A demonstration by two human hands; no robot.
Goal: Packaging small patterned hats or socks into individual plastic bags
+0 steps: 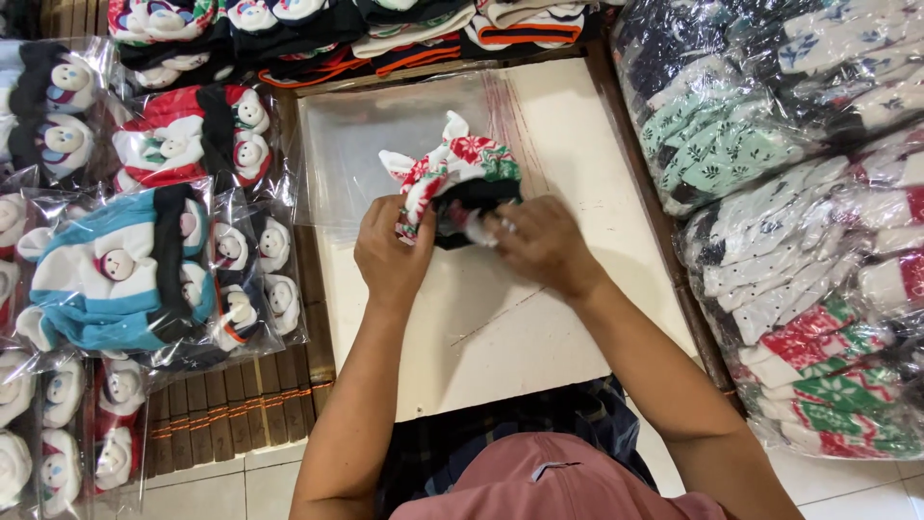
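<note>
A bundle of patterned socks (460,166) in white, red, green and black lies over a low white board (568,318). My left hand (391,252) grips the bundle's left side. On the bundle's right side my right hand (541,245) pinches its black cuff end. Under and behind the bundle sits a stack of clear plastic bags (375,144), spread flat on the board's far left part.
Bagged sock packs with snowman faces (125,260) crowd the left side on a slatted mat. Large clear sacks of patterned socks (799,221) pile up on the right. Loose folded socks (385,34) line the far edge. White floor tiles show below.
</note>
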